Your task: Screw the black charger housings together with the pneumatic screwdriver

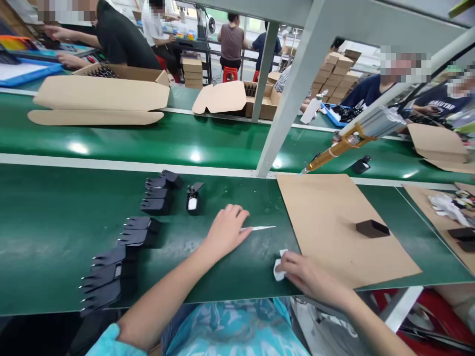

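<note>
My left hand rests low over the green bench, its thumb and forefinger closed around a thin, pale pointed tool that looks like tweezers. The tool's tip points right. Close to the front edge, my right hand pinches a crumpled white wipe against the bench. Beyond my left hand stands a small black box with its lid tilted up and something white inside. Several black cases lie in a staggered row on the left.
A cardboard sheet covers the bench on the right, with a dark open-ended sleeve lying on it. A grey post and a hanging yellow tool stand ahead. Across the green belt, several people work near open cartons.
</note>
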`<move>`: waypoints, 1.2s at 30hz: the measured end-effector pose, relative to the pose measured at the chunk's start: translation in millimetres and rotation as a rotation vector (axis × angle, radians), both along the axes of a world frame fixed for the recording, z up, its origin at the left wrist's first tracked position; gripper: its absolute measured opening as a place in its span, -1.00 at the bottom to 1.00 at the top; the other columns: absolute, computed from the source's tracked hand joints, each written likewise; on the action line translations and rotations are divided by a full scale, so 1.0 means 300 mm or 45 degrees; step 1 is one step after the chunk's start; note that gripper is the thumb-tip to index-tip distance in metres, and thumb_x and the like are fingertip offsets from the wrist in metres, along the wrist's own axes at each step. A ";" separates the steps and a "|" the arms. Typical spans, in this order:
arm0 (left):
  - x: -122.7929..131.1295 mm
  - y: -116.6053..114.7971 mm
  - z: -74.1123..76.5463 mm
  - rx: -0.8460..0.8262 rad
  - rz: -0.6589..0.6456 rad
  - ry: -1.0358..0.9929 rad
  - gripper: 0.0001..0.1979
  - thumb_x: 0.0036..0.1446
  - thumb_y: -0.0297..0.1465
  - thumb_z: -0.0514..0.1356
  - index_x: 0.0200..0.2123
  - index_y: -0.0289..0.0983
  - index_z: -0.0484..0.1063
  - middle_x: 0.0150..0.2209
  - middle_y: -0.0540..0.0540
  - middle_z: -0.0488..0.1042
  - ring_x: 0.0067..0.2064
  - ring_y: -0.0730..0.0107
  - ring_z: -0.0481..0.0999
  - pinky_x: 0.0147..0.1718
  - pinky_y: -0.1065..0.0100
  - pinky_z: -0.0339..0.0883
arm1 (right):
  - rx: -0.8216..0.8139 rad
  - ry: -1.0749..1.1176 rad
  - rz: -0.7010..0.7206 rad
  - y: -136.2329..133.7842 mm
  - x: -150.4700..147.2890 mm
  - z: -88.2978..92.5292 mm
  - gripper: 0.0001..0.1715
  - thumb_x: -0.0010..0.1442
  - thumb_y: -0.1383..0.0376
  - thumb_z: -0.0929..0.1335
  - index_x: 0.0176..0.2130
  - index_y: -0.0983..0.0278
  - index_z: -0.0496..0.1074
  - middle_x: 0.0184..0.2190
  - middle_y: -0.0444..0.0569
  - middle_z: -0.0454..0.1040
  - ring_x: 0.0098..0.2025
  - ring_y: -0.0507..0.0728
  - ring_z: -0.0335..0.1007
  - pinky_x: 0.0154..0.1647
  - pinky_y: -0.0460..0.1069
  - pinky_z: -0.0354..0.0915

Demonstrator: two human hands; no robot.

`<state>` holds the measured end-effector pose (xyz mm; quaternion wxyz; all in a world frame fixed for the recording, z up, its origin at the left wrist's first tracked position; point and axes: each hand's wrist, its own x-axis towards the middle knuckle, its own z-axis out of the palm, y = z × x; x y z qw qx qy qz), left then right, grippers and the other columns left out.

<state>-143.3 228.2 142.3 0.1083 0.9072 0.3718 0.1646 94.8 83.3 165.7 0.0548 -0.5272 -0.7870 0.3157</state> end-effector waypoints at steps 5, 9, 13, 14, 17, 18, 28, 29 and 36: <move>0.065 -0.021 -0.065 -0.076 -0.117 0.263 -0.86 0.27 -0.35 0.16 -0.18 -0.29 0.43 -0.18 -0.15 0.46 -0.09 0.15 0.44 -0.22 0.23 0.32 | 0.519 0.207 -0.225 0.306 0.010 0.059 -0.75 0.32 0.23 0.25 -0.08 0.18 0.45 -0.21 0.00 0.51 -0.28 0.09 0.45 -0.23 0.02 0.43; -0.028 -0.024 -0.062 -0.116 0.010 0.304 -0.89 0.27 -0.38 0.17 -0.23 -0.31 0.43 -0.25 -0.14 0.48 -0.14 0.17 0.45 -0.24 0.24 0.31 | 0.542 0.123 -0.152 0.630 -0.113 0.023 -0.72 0.33 0.19 0.26 -0.05 0.22 0.44 -0.18 0.01 0.51 -0.28 0.07 0.42 -0.16 0.05 0.43; -0.183 -0.074 -0.098 -0.096 0.300 0.142 -0.90 0.29 -0.37 0.14 -0.24 -0.28 0.42 -0.24 -0.12 0.46 -0.14 0.20 0.43 -0.24 0.28 0.31 | 0.475 0.016 0.002 0.815 -0.263 -0.056 -0.68 0.31 0.16 0.31 -0.01 0.27 0.41 -0.01 0.04 0.46 -0.05 0.12 0.44 -0.01 0.14 0.42; -0.216 -0.092 -0.114 -0.083 0.344 0.076 -0.89 0.30 -0.37 0.13 -0.22 -0.27 0.42 -0.23 -0.12 0.46 -0.14 0.22 0.43 -0.23 0.29 0.31 | 0.451 0.001 0.047 0.823 -0.282 -0.067 -0.66 0.31 0.16 0.31 0.00 0.28 0.41 0.01 0.04 0.45 -0.02 0.14 0.44 0.01 0.15 0.42; -0.282 -0.143 -0.156 -0.039 0.393 -0.123 -0.84 0.34 -0.39 0.06 -0.17 -0.25 0.43 -0.21 -0.12 0.46 -0.14 0.24 0.41 -0.18 0.28 0.33 | 0.353 -0.016 0.203 0.728 -0.262 -0.071 -0.66 0.35 0.16 0.25 -0.02 0.31 0.42 -0.03 0.01 0.47 -0.01 0.17 0.44 0.02 0.15 0.40; -0.292 -0.154 -0.166 -0.028 0.393 -0.176 -0.82 0.34 -0.40 0.04 -0.16 -0.25 0.44 -0.21 -0.12 0.46 -0.15 0.24 0.42 -0.16 0.27 0.33 | 0.304 -0.018 0.264 0.655 -0.231 -0.063 -0.69 0.33 0.18 0.28 -0.05 0.32 0.42 -0.08 0.01 0.48 -0.05 0.15 0.45 -0.01 0.14 0.40; -0.284 -0.145 -0.182 -0.004 0.360 -0.213 -0.77 0.30 -0.39 0.04 -0.15 -0.24 0.49 -0.21 -0.14 0.50 -0.17 0.18 0.46 -0.19 0.22 0.32 | -0.025 -0.097 0.082 -0.078 0.064 0.121 -0.80 0.26 0.33 0.26 -0.24 0.19 0.49 -0.33 -0.07 0.58 -0.30 0.07 0.52 -0.24 -0.05 0.41; -0.286 -0.143 -0.184 -0.005 0.360 -0.219 -0.76 0.30 -0.38 0.04 -0.14 -0.24 0.49 -0.21 -0.14 0.51 -0.17 0.18 0.47 -0.19 0.22 0.32 | 0.085 -0.120 -0.041 -0.031 0.074 0.131 -0.78 0.30 0.27 0.24 -0.23 0.21 0.47 -0.31 -0.05 0.58 -0.28 0.09 0.52 -0.22 -0.03 0.41; -0.313 -0.142 -0.195 -0.039 0.317 -0.314 -0.76 0.30 -0.35 0.03 -0.17 -0.24 0.50 -0.22 -0.12 0.51 -0.18 0.22 0.48 -0.17 0.25 0.36 | 0.460 -0.310 -0.343 0.543 0.047 0.080 -0.54 0.41 0.15 0.08 -0.07 0.33 0.41 -0.22 -0.08 0.49 -0.10 0.17 0.46 -0.06 0.12 0.38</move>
